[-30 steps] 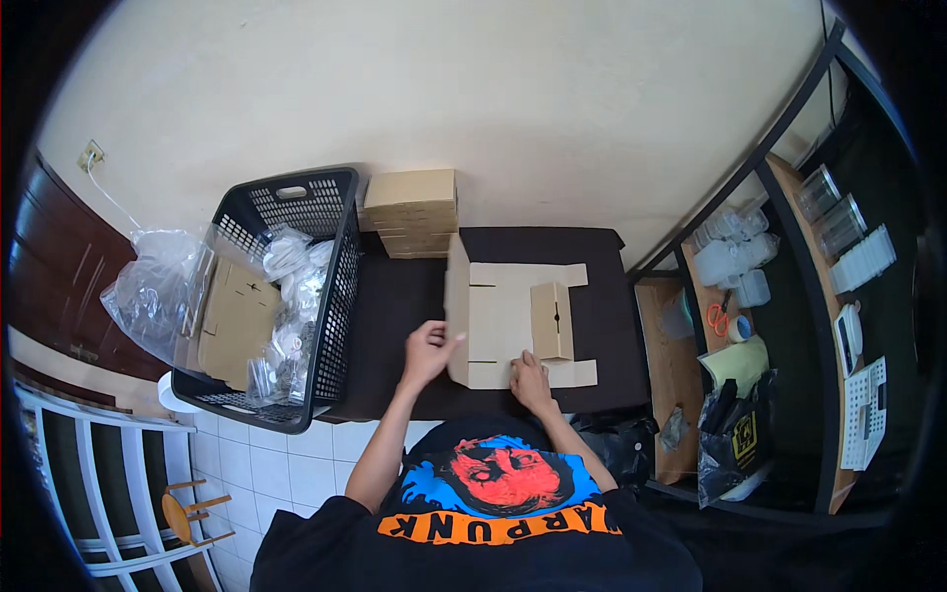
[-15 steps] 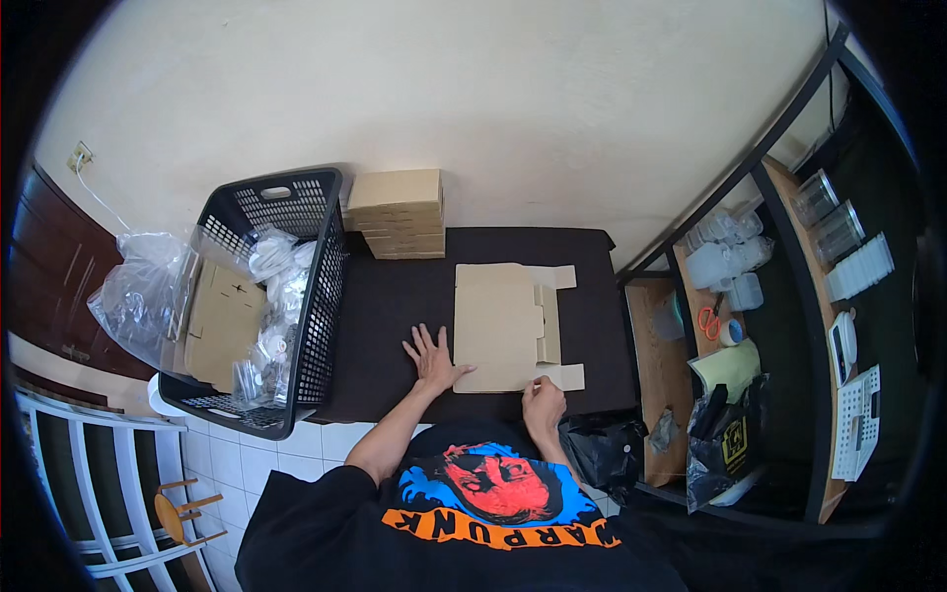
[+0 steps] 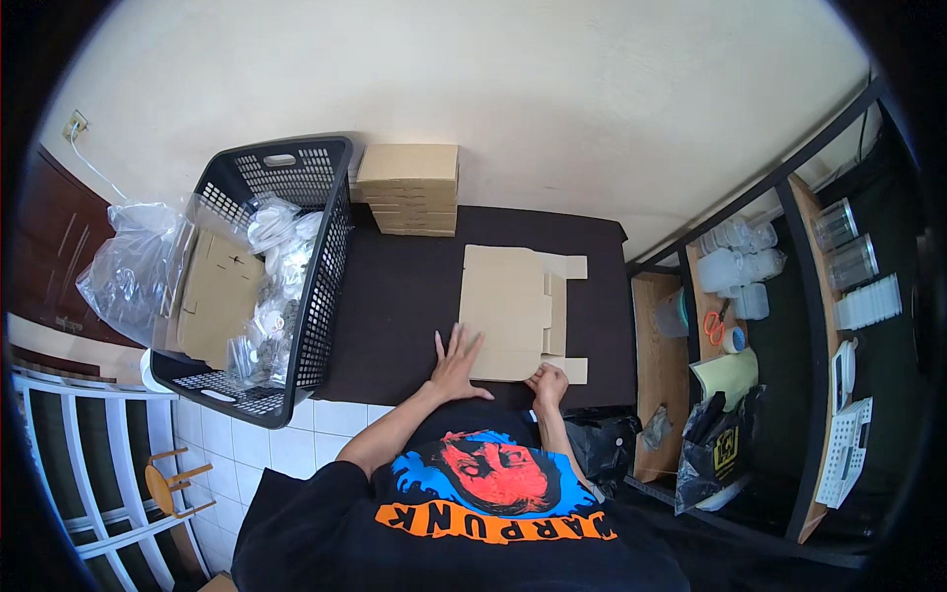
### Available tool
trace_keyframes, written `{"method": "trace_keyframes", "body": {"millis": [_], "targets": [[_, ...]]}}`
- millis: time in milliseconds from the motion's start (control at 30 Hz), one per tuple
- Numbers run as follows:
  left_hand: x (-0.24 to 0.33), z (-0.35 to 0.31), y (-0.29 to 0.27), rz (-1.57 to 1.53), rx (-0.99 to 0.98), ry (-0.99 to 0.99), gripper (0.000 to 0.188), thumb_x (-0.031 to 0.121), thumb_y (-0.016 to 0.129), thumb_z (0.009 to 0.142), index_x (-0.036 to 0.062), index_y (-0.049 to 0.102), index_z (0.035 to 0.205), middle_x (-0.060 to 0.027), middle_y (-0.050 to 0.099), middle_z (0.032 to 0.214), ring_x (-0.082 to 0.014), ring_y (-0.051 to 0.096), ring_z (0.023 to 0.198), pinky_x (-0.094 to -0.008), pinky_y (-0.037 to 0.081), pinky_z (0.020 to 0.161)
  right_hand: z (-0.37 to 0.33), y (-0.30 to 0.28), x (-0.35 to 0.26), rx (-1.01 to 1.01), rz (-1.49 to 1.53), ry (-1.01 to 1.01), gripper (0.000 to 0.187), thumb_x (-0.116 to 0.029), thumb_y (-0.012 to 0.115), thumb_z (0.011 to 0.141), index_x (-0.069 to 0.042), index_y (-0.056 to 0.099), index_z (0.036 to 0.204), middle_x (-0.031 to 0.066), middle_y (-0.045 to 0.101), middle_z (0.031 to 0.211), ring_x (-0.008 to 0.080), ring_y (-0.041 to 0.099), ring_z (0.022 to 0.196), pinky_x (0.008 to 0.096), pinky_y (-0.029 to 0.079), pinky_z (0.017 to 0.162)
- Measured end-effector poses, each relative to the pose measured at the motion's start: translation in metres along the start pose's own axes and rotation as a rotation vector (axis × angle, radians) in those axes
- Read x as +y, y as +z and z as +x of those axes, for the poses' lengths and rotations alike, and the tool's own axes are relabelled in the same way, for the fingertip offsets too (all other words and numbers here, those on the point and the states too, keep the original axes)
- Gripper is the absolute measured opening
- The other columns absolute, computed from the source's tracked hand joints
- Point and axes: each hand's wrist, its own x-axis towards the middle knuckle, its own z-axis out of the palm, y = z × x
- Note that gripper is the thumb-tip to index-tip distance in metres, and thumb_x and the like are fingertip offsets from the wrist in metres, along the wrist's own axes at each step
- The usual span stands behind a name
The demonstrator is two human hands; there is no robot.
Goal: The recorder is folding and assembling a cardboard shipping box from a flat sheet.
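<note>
On the dark tabletop lies an unfolded cardboard box (image 3: 505, 306), brown and flat, with cut flaps along its right side. My left hand (image 3: 456, 369) rests at its near left corner, fingers spread, the fingertips reaching over the cardboard's left edge. At the near edge, beside the lower right flap, my right hand (image 3: 547, 384) is closed with fingers pinched on the cardboard. The tips of those fingers are partly hidden.
A black basket (image 3: 318, 296) of clear plastic pieces and cardboard stands left. Stacked cardboard boxes (image 3: 414, 209) sit at the back by the wall. To the right, a shelf rack (image 3: 809, 212) holds plastic containers, orange scissors (image 3: 713, 327) and tape (image 3: 733, 340).
My left hand has shifted right, its fingers now overlapping the cardboard's left edge. The right hand stays pinched at the near edge. The whole view has moved slightly.
</note>
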Motion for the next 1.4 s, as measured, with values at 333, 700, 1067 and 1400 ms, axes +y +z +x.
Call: {"method": "trace_keyframes", "body": {"millis": [333,700,1067,1400], "targets": [[0.0,0.005,0.019,-0.041,0.032,-0.021,0.112,0.03,0.075,0.089,-0.0068,0.002,0.166,-0.0436,0.015,0.166,-0.0572,0.011,0.157,-0.0651,0.007,0.129,0.006,-0.003,-0.037,-0.342,0.052,-0.001,0.033,-0.007,0.055,0.105,-0.007,0.06,0.138,0.0081,0.071,0.099,0.0176,0.069,0.079,0.0369,0.06,0.072],[-0.014,-0.015,0.005,-0.592,0.312,-0.027,0.064,0.01,0.043,0.106,-0.0025,0.021,0.165,-0.0311,0.034,0.165,-0.047,0.034,0.152,-0.0514,0.025,0.129,0.028,-0.033,-0.049,-0.347,0.421,0.088,0.046,-0.021,0.068,0.103,-0.013,0.059,0.148,0.0189,0.062,0.146,0.0344,0.057,0.137,0.0539,0.05,0.105],[-0.001,-0.014,-0.01,-0.744,0.341,-0.149,0.053,0.024,0.039,0.114,0.003,0.035,0.163,-0.0245,0.046,0.161,-0.0403,0.042,0.15,-0.0426,0.037,0.123,0.061,-0.073,-0.053,-0.095,1.172,0.069,0.027,-0.023,0.065,0.1,-0.001,0.061,0.116,0.0256,0.064,0.139,0.0401,0.062,0.133,0.0506,0.051,0.11],[0.065,0.002,-0.043,-0.875,0.132,-0.189,0.063,0.035,0.048,0.11,0.0026,0.035,0.163,-0.0353,0.042,0.159,-0.0496,0.036,0.151,-0.0488,0.025,0.128,0.013,-0.055,-0.021,-0.38,-1.185,-0.901,0.074,-0.026,0.081,0.087,-0.01,0.052,0.153,0.0325,0.023,0.17,0.0523,0.015,0.159,0.0673,0.011,0.126]]}}
